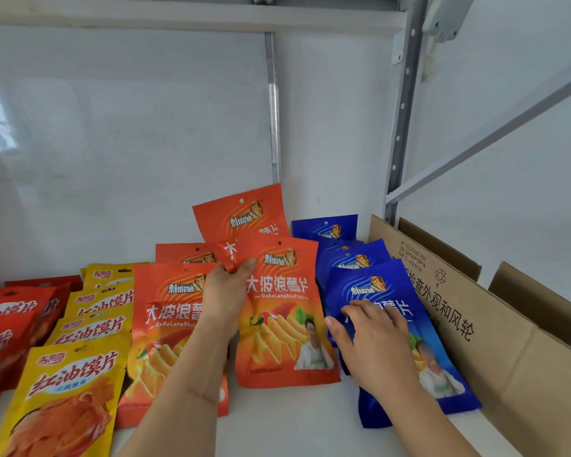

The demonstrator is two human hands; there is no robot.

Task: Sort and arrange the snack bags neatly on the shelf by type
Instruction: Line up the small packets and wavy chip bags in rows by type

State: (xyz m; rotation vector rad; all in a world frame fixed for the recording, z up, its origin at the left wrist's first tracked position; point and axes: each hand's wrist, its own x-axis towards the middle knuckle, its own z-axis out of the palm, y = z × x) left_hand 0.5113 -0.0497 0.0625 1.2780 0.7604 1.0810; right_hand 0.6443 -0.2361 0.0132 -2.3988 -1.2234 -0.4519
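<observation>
- Left hand (226, 291): raised over the orange bags, fingers and thumb curled, pinching the lower corner of a lifted orange bag (241, 219); this bag stands tilted, its top leaning back toward the rear panel (129, 127).
- Right hand (373, 338): fingers extended and slightly spread, palm down, resting flat on the front blue bag (442, 367); nothing is gripped.
- Orange bags: one flat bag (284, 324) lies between the two hands, its upper edge under the left thumb; a second flat bag (159, 331) lies just to its left, partly hidden by the left forearm; a third (182, 253) shows behind it.
- Blue bags: a stack overlapping from front to back, with a middle bag (356, 258) and a rear bag (325, 227) showing above the front one; the stack sits just beside the orange group and touches the box.
- Yellow bags (70, 390): an overlapping row, left of the orange bags.
- Red bags (10, 315): grouped at the far left, partly cut off by the frame edge.
- Shelf (294, 420): white surface carrying all bags.
- Box (495, 338): open cardboard, flaps raised, at the right end of the shelf.
</observation>
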